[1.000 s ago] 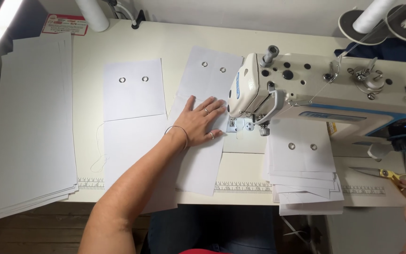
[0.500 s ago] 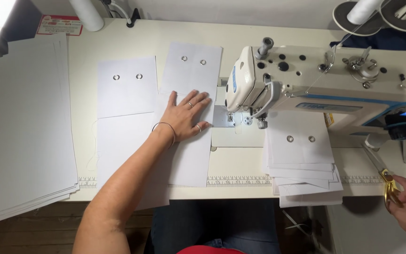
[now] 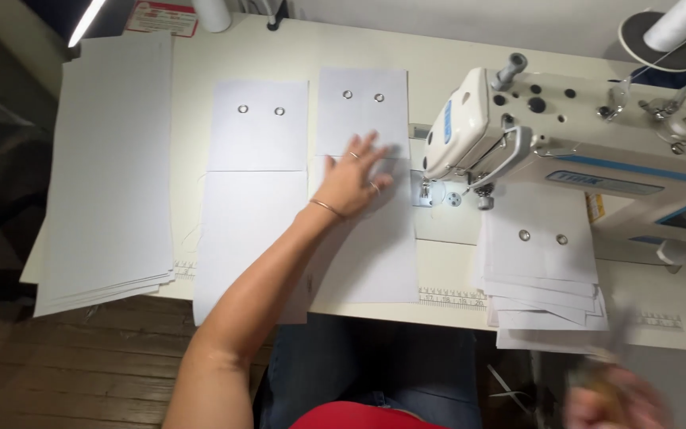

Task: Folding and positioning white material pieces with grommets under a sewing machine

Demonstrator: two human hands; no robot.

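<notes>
White sheet pressed flat beside the sewing machine

The left hand (image 3: 361, 176) is spread open on a white sheet (image 3: 367, 230) on the desk (image 3: 454, 67), near the sewing machine (image 3: 565, 151); the blurred right hand (image 3: 617, 401) cannot be judged.

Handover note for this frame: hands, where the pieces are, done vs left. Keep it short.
Left hand: flat, fingers spread, on the white piece left of the sewing machine.
Right hand: low right, blurred, seems to hold a yellowish tool; grip unclear.
Pieces: another eyelet piece lies beside it; a big plain stack at far left; an eyelet stack right of the needle.
Done: two pieces laid flat left of the machine.
Left: nothing is under the needle; both stacks remain.
</notes>
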